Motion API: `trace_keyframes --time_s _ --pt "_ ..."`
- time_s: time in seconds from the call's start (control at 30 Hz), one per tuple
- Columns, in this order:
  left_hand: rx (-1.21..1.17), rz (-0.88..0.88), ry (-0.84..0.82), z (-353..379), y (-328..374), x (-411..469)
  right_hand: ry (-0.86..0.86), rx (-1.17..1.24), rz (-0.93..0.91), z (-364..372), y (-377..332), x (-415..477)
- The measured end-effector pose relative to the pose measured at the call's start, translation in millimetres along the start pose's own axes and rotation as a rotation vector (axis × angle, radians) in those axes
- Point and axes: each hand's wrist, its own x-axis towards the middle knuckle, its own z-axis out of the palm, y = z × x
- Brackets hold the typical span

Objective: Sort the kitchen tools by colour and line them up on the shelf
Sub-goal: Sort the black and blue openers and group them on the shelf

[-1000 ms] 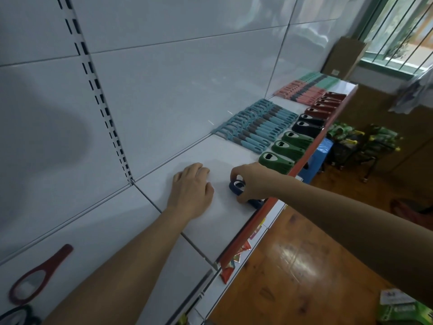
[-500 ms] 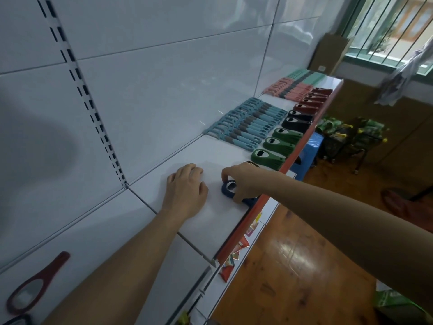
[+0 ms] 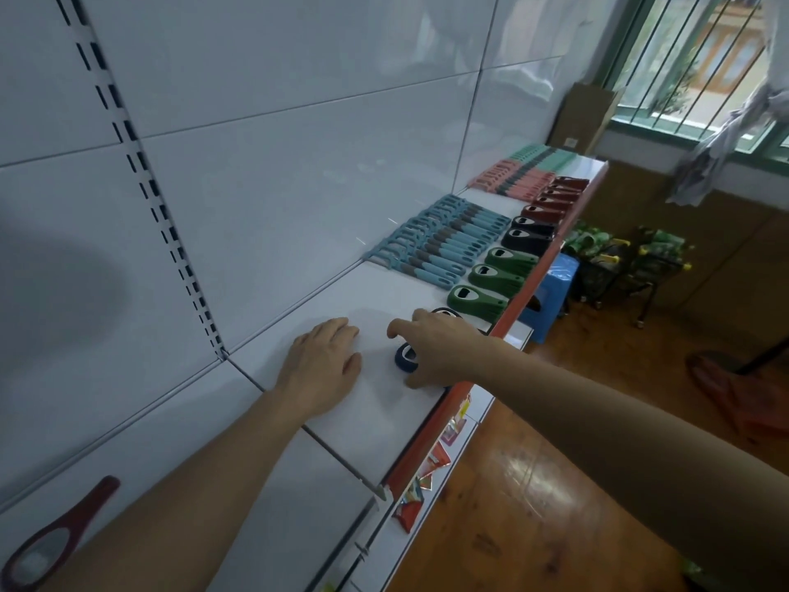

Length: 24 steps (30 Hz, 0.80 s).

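- Left hand (image 3: 321, 366): lies palm down on the white shelf (image 3: 375, 425), fingers straight and close together, holding nothing.
- Right hand (image 3: 442, 350): reaches in from the right and curls over the dark blue bottle opener (image 3: 405, 357). The thumb sits at the opener's near side and the fingers arch over the top; the forefinger is lifted a little toward the back panel.
- Dark blue bottle opener: lies on the shelf near its orange-red front edge (image 3: 431, 433), just right of the left hand. Only the rounded head with its metal-lined opening shows; the rest is hidden under the palm.
- A dark-rimmed object (image 3: 446, 312) peeks out behind the right hand's knuckles; what it is cannot be told.
- Beyond the hand, along the front edge, one row runs: three green bottle openers (image 3: 495, 276), then black bottle openers (image 3: 528, 238), then dark red bottle openers (image 3: 553, 197).
- Behind that row, by the back panel: light blue peelers (image 3: 444, 243) laid side by side; farther along, pink peelers (image 3: 510, 178) and teal peelers (image 3: 544, 158).
- Lower left, well apart from the rows: a dark red loop-headed tool (image 3: 55, 538) lies alone.
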Motion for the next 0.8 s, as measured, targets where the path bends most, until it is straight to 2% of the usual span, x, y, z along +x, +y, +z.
trace_keyframes --time_s 0.1,0.23,0.43,0.63,0.73,0.8 --pt "0.125 0.048 0.069 -23 -28 -26 0.114 -0.020 -0.070 -5 -20 0" --pt "0.203 -0.020 0.102 -57 -68 -80 0.141 -0.019 -0.233 -7 -69 12" --pt "0.175 -0.160 0.117 -95 -120 -192 0.119 0.050 -0.566 -14 -179 23" --pt "0.137 -0.348 0.209 -116 -155 -303 0.084 0.093 -0.893 1 -293 8" --pt "0.133 -0.446 0.207 -122 -161 -349 0.046 0.092 -0.971 9 -332 -6" --pt "0.112 -0.504 0.204 -125 -166 -374 -0.049 0.004 -1.005 11 -347 -15"
